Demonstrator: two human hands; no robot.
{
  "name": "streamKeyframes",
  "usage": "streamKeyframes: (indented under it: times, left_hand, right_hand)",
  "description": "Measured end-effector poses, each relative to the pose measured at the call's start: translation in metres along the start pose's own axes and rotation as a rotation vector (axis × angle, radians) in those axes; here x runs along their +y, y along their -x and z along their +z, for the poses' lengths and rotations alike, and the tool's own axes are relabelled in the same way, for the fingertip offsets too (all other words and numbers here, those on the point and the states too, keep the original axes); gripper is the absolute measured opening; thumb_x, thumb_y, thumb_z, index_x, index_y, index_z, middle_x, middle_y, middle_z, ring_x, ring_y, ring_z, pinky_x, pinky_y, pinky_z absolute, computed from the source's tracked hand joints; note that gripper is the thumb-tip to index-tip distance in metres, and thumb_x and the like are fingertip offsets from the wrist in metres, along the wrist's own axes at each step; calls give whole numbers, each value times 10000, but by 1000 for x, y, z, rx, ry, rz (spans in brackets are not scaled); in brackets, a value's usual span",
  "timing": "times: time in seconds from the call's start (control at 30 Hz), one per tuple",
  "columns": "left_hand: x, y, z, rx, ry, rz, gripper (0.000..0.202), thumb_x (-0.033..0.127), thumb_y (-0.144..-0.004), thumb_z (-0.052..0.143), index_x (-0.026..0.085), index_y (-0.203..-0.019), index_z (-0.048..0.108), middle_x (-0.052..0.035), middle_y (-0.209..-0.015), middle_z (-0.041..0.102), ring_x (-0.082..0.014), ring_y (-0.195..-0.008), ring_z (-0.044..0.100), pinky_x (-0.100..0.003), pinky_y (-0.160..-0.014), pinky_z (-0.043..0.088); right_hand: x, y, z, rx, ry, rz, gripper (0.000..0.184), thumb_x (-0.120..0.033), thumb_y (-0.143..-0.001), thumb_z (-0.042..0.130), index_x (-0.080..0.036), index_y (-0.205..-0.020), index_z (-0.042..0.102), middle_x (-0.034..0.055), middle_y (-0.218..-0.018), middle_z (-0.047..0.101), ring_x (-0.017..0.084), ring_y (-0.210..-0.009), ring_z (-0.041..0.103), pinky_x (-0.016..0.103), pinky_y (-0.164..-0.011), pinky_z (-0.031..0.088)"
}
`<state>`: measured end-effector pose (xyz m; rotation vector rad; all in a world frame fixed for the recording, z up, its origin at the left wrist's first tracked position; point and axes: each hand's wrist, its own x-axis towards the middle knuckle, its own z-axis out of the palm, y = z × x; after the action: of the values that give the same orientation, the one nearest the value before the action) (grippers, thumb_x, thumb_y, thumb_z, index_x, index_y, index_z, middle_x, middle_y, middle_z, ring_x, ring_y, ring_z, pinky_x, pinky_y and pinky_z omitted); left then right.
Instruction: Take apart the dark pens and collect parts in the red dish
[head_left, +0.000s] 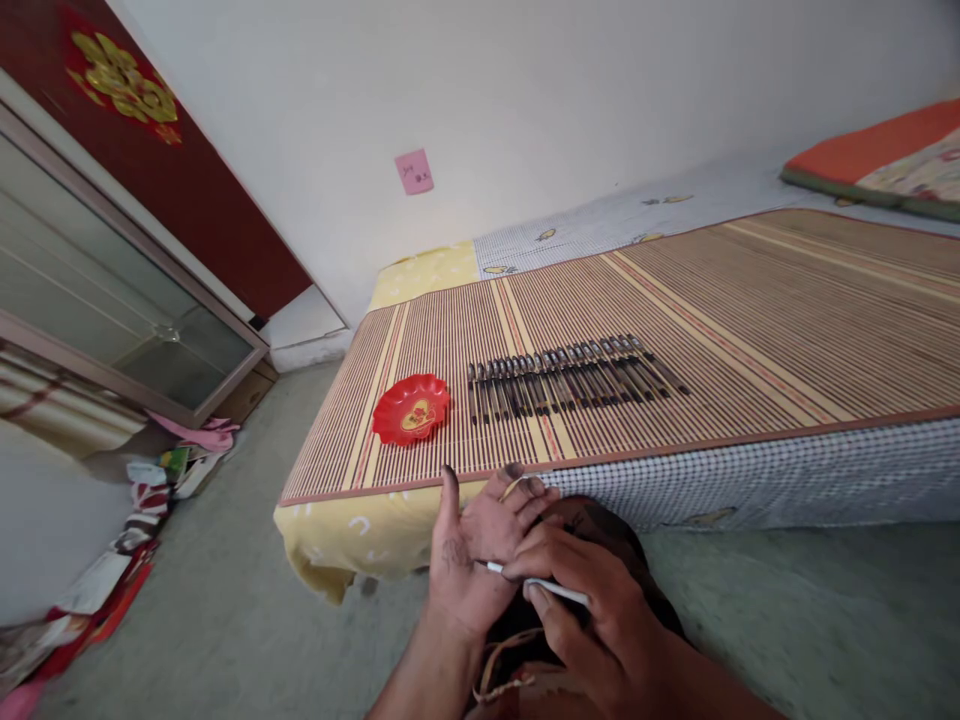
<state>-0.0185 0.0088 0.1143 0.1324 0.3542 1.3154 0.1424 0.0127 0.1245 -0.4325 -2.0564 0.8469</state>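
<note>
Leftmost, a glass-panelled door (pixel 112 280) stands tilted in view, with a strip of mixed clutter (pixel 142 497) on the floor along the wall below it. Next comes the bed's near corner, draped in yellow cloth (pixel 360 530), a striped mat (pixel 712 300) spread on top; its fairly flat face probably suits it to small items.

Red scalloped dish (pixel 411 410) sits on the mat close to the bed's end, apart from the pens, seemingly to leave the row its own space.

Left hand (pixel 480 545), in front of the bed edge, turned palm up: thumb stretched away, other fingers loosely curled, gripping nothing that shows. Dark smudges on the fingertips. The palm appears to serve as a backing.

White stick (pixel 559 590), slim and pen-like, slants between the two hands, its thin tip at the left palm; whether it presses there, cannot tell. Right hand (pixel 577 580) has its fingers clamped on the shaft, thumb opposed, likely for fine control of the tip.

Above and rightward, pens (pixel 566 380) lie side by side on the mat, roughly parallel, perhaps for easy counting. Far right, folded bedding (pixel 877 160) rests near the wall.
</note>
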Motion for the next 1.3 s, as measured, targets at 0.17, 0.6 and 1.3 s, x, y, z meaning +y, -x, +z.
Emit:
streamKeyframes:
  times: [0.17,0.6,1.3]
  left_hand:
    - [0,-1,-1,2,-6,-1,727,716,-959,372,85,-1085,710,-183,-1056,729,-312,-1099,670,-441,-1079,413]
    - [0,-1,0,7,11,-7,768,728,-965,315,79,-1078,710,-185,-1054,733,-311,-1082,682,-437,-1046,448]
    - [1,-3,-2,-19,23,-16,765,720,-968,325,74,-1084,718,-195,-1072,742,-319,-1102,682,-444,-1042,454]
  right_hand:
    - [1,2,0,10,12,-37,281,-99,-951,491,-210,-1201,561,70,-1067,745,188,-1036,704,306,-999,528]
    - [3,-2,3,-14,4,-52,259,-93,-979,460,-185,-1199,561,76,-1076,728,170,-1044,680,285,-990,513]
    - [-1,-2,4,24,-68,9,265,-88,-940,497,-222,-1151,587,50,-1045,725,163,-1024,689,276,-982,525]
